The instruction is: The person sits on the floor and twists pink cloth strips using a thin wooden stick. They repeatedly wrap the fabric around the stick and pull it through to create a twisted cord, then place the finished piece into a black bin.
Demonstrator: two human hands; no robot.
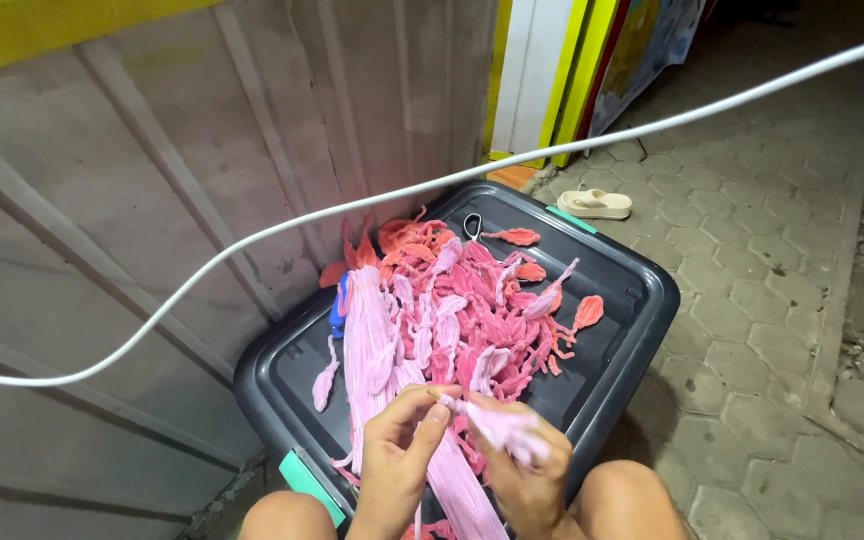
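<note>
Here, largest item first:
Wall (132, 200): grey ribbed panel, far left of both hands, with a yellow band along its top edge.
Paving (752, 300): hexagonal grey blocks, to the right of and beyond the right hand.
Lid (622, 290): dark grey plastic bin lid with teal clips, directly beyond and under both hands; it bears the whole pile.
Cable (252, 240): white, slack, crossing the view above the lid, well apart from the hands.
Pile (482, 300): loose pink and coral uninflated balloons, heaped on the lid just beyond the fingertips.
Bundle (367, 330): pale pink long balloons laid side by side, running from the pile's left side down to the left hand and on between the knees.
Knees (632, 500): bare, one on each side of the hands, at the lower edge.
Sandal (597, 203): cream, on the paving, far beyond the right hand.
Left hand (397, 455): thumb and fingers pinched on the neck of a pale pink balloon (502, 428).
Right hand (527, 470): curled round the same balloon's body, touching the left hand's fingertips.
Blue item (337, 310): small, at the bundle's left edge; kind cannot be told.
</note>
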